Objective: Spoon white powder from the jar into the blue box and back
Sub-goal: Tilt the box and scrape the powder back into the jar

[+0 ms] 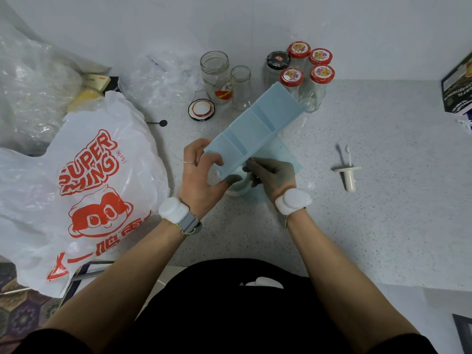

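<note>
My left hand (201, 177) grips the near end of the light blue box (255, 123), a long tray split into compartments. The box is lifted and tilted, its low end over a white-filled jar (236, 189) that is mostly hidden under my hands. My right hand (273, 177) is at that low end and pinches a thin utensil (251, 161) whose tip is hidden; I cannot tell whether it is the spoon. A flat blue lid (290, 155) lies on the counter under the box.
A large white plastic bag (84, 175) fills the left side. Open glass jars (217, 72), several red-lidded jars (306, 67) and a loose lid (201, 111) stand behind the box. A white plastic utensil (348, 175) lies to the right, and a dark carton (457, 90) stands at the far right.
</note>
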{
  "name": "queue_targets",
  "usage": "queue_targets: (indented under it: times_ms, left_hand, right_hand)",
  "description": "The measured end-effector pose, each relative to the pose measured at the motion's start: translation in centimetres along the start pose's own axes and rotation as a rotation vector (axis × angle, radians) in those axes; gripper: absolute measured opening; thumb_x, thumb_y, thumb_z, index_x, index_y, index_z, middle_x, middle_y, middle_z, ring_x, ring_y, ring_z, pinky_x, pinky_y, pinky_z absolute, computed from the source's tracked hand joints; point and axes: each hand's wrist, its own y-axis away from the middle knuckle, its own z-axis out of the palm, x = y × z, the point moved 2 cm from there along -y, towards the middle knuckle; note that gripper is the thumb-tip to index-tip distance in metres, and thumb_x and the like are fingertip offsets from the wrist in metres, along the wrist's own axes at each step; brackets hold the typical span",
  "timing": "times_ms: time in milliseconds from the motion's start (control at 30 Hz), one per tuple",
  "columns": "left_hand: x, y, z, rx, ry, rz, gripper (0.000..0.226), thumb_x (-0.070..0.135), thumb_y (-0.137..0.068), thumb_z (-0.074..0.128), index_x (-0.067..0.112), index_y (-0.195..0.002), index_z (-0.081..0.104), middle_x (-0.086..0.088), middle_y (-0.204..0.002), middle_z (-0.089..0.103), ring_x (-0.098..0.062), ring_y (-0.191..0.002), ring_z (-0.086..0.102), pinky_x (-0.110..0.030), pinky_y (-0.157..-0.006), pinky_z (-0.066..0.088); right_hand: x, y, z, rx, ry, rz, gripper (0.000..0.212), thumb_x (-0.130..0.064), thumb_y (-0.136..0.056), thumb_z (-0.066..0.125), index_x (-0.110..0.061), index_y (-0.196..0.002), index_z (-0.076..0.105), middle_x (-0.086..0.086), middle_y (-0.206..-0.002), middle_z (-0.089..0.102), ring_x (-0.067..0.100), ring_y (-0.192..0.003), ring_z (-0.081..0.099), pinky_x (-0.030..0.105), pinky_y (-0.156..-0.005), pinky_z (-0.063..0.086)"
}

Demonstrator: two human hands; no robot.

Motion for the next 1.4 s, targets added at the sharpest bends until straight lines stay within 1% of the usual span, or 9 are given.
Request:
queue_targets:
  times_ms: [100,267,467,600,700,900,1067,1300,1400]
  left_hand:
    - [0.1,0.0,-0.1,0.010,0.000,0.012,0.050,0.019,-0.066,0.089,0.017,-0.095,0.048,-0.017,-0.122,0.041,0.005,-0.117,0.037,-0.038,-0.081,0.054]
    - [-0.4,0.0,-0.7,0.043,-0.017,0.006,0.044,0.033,-0.071,0.082,0.016,-0.095,0.050,-0.017,-0.123,0.040,0.009,-0.118,0.037,-0.042,-0.082,0.055]
    - [-0.1,0.3,-0.1,0.022,0.019,-0.032,0.045,0.027,-0.069,0.085,0.019,-0.095,0.049,-0.008,-0.125,0.036,-0.019,-0.113,0.048,-0.046,-0.081,0.055]
    - [0.1,0.1,-0.1,0.009,0.011,-0.032,0.048,0.022,-0.067,0.088,0.020,-0.095,0.049,-0.011,-0.124,0.039,-0.009,-0.115,0.043,-0.047,-0.082,0.055]
    - [0.1,0.0,0.0,0.005,-0.001,-0.027,0.046,0.026,-0.069,0.086,0.019,-0.096,0.049,-0.017,-0.124,0.041,-0.009,-0.115,0.044,-0.046,-0.082,0.055]
    - [0.3,-0.1,0.2,0.017,0.017,0.015,0.049,0.020,-0.066,0.088,0.015,-0.094,0.048,-0.024,-0.120,0.044,0.013,-0.120,0.033,-0.038,-0.081,0.055]
    - [0.2,-0.1,0.1,0.021,0.015,0.000,0.047,0.026,-0.067,0.087,0.015,-0.094,0.049,-0.022,-0.121,0.043,0.009,-0.119,0.035,-0.040,-0.081,0.056]
    - [0.0,0.0,0.0,0.041,-0.002,-0.009,0.044,0.034,-0.071,0.080,0.014,-0.094,0.049,-0.024,-0.121,0.043,0.010,-0.119,0.035,-0.044,-0.079,0.057]
    - [0.1,0.2,0.2,0.046,0.004,-0.041,0.044,0.037,-0.071,0.080,0.017,-0.095,0.049,-0.022,-0.123,0.043,-0.006,-0.116,0.041,-0.047,-0.079,0.056]
  right_hand:
    - [0.3,0.1,0.3,-0.026,0.058,0.013,0.018,-0.014,-0.087,0.066,-0.002,-0.100,0.072,0.014,-0.080,0.073,0.019,-0.054,0.061,0.030,-0.057,0.056]
    - [0.4,0.5,-1.1,-0.018,0.039,-0.003,0.009,-0.008,-0.086,0.065,-0.003,-0.085,0.074,0.020,-0.071,0.069,0.022,-0.048,0.056,0.033,-0.050,0.051]
    - [0.3,0.5,-0.7,0.016,-0.106,0.029,0.011,-0.007,-0.086,0.065,-0.003,-0.093,0.073,0.018,-0.077,0.071,0.026,-0.058,0.061,0.034,-0.056,0.054]
    - [0.0,0.6,-0.4,-0.020,-0.056,0.025,0.019,-0.009,-0.088,0.064,0.002,-0.102,0.070,0.017,-0.081,0.072,0.023,-0.060,0.065,0.032,-0.058,0.058]
    - [0.0,0.9,-1.0,-0.050,0.007,0.022,0.011,-0.012,-0.087,0.066,-0.006,-0.091,0.074,0.015,-0.076,0.072,0.022,-0.057,0.063,0.034,-0.057,0.057]
    - [0.0,1.2,-2.1,0.002,-0.107,0.032,0.013,-0.008,-0.085,0.066,-0.015,-0.082,0.076,0.017,-0.073,0.072,0.024,-0.056,0.063,0.034,-0.057,0.053]
    - [0.1,0.8,-1.2,-0.034,-0.119,0.040,0.011,-0.008,-0.087,0.065,-0.008,-0.094,0.073,0.017,-0.082,0.073,0.025,-0.065,0.068,0.035,-0.065,0.057]
    - [0.6,0.8,-2.3,0.009,-0.116,0.093,0.008,-0.002,-0.084,0.066,-0.003,-0.087,0.073,0.013,-0.067,0.070,0.021,-0.051,0.060,0.028,-0.051,0.052]
    - [0.3,0.5,-2.1,-0.004,-0.149,0.066,0.009,-0.003,-0.085,0.066,-0.004,-0.090,0.073,0.015,-0.074,0.072,0.024,-0.058,0.064,0.031,-0.057,0.055]
